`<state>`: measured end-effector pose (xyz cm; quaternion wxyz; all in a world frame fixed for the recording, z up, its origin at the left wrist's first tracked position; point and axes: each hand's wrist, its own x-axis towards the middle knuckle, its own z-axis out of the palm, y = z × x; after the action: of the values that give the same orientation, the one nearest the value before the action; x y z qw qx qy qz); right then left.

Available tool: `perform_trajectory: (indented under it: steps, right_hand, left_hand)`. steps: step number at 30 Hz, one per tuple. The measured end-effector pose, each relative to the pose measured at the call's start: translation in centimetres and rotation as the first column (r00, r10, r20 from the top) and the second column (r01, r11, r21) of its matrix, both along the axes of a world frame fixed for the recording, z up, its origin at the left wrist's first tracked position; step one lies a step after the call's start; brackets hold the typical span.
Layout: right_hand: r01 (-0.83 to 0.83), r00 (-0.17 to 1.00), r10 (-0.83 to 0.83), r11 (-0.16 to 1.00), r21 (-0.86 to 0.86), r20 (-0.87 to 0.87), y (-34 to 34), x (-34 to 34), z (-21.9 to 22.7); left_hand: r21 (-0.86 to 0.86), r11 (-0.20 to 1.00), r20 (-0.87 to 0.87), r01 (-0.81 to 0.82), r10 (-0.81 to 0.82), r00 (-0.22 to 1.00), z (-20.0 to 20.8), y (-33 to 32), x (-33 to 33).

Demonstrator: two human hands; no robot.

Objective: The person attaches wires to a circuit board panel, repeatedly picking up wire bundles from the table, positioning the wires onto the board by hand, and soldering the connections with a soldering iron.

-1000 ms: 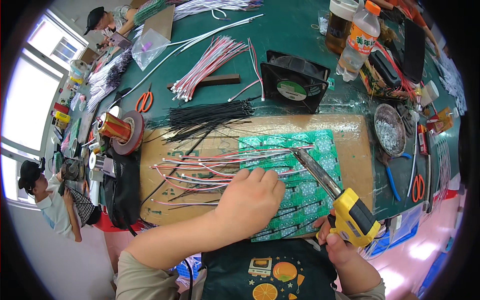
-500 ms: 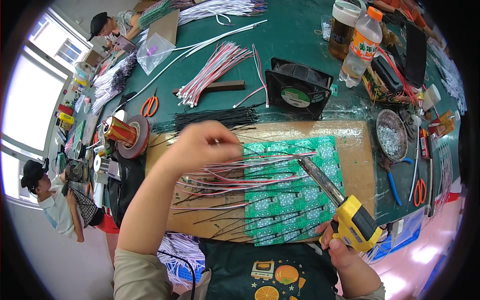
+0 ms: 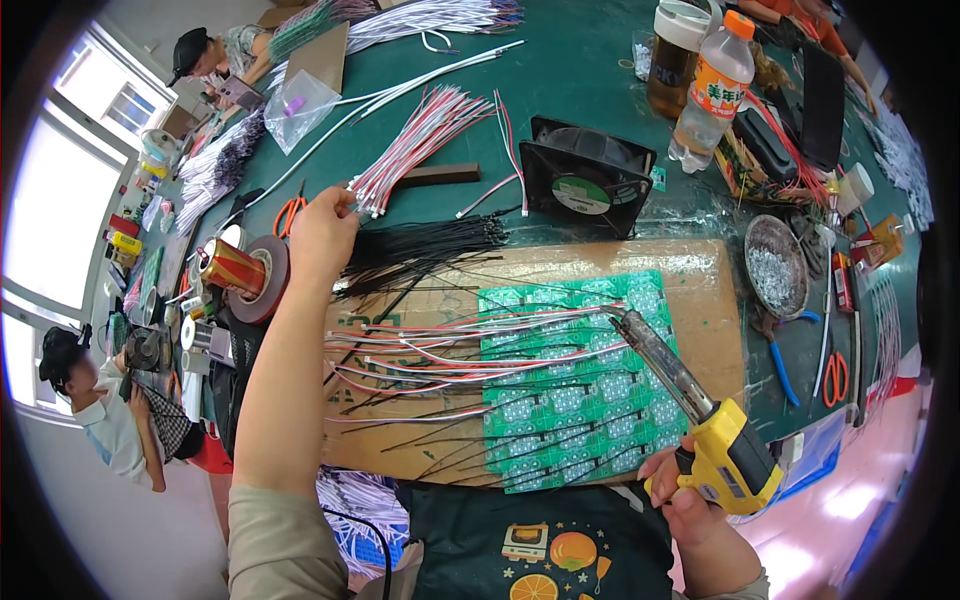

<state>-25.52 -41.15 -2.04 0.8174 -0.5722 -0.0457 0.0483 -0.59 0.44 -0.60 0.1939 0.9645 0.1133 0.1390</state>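
Note:
My right hand (image 3: 685,490) grips a yellow and black soldering gun (image 3: 735,455). Its metal barrel slants up and left over a green circuit board panel (image 3: 580,410); the tip hangs near the panel's upper part. Red, white and black wires (image 3: 420,345) fan out leftward from the panel across brown cardboard. My left hand (image 3: 325,235) is stretched out with curled, closed fingers at the near end of a bundle of red and white wires (image 3: 425,140) with white connectors. Whether a wire is between those fingers is hidden. Black wires (image 3: 420,245) lie just right of that wrist.
Beyond the cardboard (image 3: 710,280) stand a black fan (image 3: 585,175) and a drink bottle (image 3: 712,95). At right are a bowl of metal bits (image 3: 775,265), blue-handled pliers (image 3: 783,370) and orange scissors (image 3: 835,380). A can (image 3: 232,268) stands left; two people sit on that side.
My left hand has moved up and left from above the board's wires to the red and white bundle. The soldering gun has shifted slightly right and down in my right hand.

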Motion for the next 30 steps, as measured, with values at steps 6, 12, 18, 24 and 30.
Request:
perform_trajectory:
  steps: [6, 12, 18, 24, 30]
  right_hand:
    - [0.008, 1.0, -0.008, 1.0, 0.013, -0.003, 0.0, -0.3, 0.0]
    - [0.017, 0.999, -0.016, 1.0, 0.004, -0.041, 0.8, -0.7, 1.2]
    - [-0.052, 0.999, 0.054, 0.986, -0.157, 0.008, 2.1, -0.6, 0.3]
    - [-0.167, 0.979, 0.146, 0.973, -0.157, -0.14, 4.6, 0.2, 1.5]
    - [0.004, 0.999, 0.003, 0.977, -0.214, 0.034, 4.6, -0.3, 0.8]
  left_hand:
    - [-0.927, 0.36, -0.169, -0.109, -0.141, 0.976, 1.4, 0.4, -2.4]
    - [-0.964, -0.114, -0.185, -0.241, -0.367, 0.912, 3.2, -6.4, -12.6]
    - [-0.914, -0.197, -0.209, -0.355, -0.521, 0.827, 2.6, -14.3, -19.5]
    - [-0.946, -0.12, -0.147, -0.3, -0.666, 0.731, 2.6, -18.2, -21.8]
    - [-0.966, -0.098, -0.114, -0.238, -0.666, 0.737, 1.7, -18.9, -22.6]
